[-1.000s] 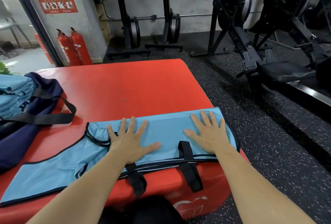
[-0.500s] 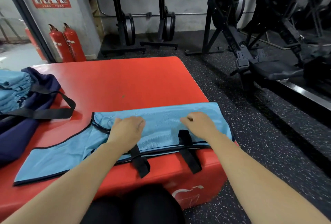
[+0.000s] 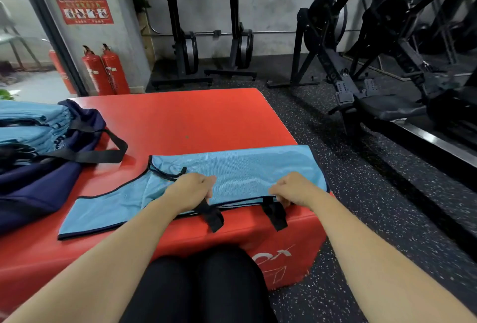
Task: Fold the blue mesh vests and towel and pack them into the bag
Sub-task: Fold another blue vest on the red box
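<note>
Left grip [image 3: 191,189] and right grip [image 3: 294,188] each pinch the near edge of the blue mesh vest [image 3: 245,165], which lies along the front of the red surface [image 3: 206,116], with the navy bag [image 3: 38,188] at its left and rowing machines [image 3: 361,77] and fire extinguishers [image 3: 105,72] behind.

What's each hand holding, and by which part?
Both grip the blue vest along its near edge: the left hand by the left black strap, the right hand by the right black strap.
</note>
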